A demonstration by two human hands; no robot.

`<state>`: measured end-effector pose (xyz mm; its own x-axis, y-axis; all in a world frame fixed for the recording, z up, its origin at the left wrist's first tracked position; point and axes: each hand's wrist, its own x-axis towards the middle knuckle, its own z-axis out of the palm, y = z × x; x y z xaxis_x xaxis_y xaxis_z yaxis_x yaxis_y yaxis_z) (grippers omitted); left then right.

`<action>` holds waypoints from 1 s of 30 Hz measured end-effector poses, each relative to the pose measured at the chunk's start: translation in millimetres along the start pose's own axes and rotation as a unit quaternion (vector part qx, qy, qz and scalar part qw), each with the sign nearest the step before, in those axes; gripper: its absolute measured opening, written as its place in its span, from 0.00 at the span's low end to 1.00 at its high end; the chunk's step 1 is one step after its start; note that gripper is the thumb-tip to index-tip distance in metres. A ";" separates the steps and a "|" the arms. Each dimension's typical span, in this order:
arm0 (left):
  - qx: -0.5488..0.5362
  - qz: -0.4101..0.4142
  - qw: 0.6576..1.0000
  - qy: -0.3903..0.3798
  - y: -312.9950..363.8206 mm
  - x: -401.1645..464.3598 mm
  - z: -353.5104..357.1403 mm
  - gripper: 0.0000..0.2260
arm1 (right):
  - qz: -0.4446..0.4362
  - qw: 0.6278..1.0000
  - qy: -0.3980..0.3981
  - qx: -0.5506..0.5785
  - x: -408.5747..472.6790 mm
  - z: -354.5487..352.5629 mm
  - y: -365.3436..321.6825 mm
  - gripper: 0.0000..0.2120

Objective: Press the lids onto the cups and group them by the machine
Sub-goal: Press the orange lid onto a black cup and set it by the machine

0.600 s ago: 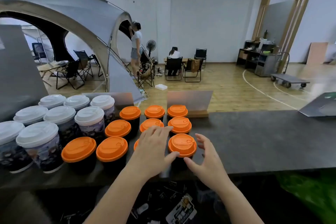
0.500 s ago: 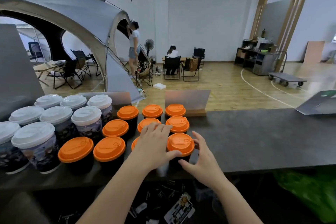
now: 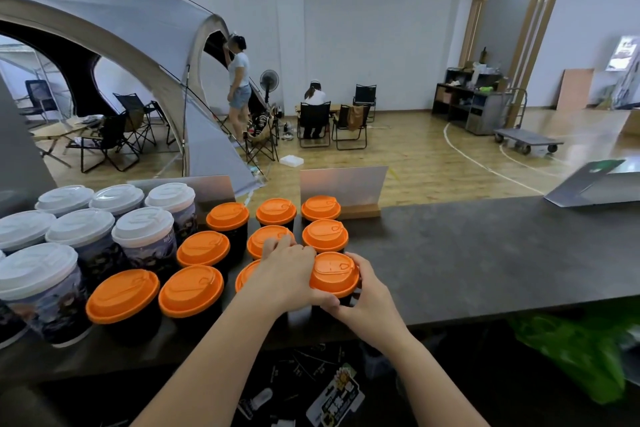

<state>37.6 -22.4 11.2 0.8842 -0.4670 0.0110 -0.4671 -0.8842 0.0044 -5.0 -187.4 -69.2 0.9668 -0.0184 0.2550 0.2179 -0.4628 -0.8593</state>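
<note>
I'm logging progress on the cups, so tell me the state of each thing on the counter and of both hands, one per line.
Nearest right orange-lidded cup: upright, lid on, gripped from both sides.
Left hand: covers the neighbouring cup, thumb against the gripped cup.
Right hand: fingers curled round the cup.
Other orange-lidded cups: upright, lidded.
White-lidded cups: upright, lidded, grouped left.

left hand [image 3: 287, 274] – closed in beside orange-lidded cup [image 3: 334, 274] | right hand [image 3: 367, 295] – now gripping it
</note>
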 end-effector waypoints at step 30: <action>-0.102 0.048 0.992 0.052 201.9 163.1 8.2 0.38 | 0.030 0.996 0.074 -0.026 36.7 -232.3 117.2 0.41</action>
<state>87.6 -277.2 5.7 0.8345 -0.5368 0.1242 -0.5510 -0.8102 0.1998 24.9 -448.2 -57.6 0.9465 -0.1770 0.2697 0.1490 -0.5017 -0.8521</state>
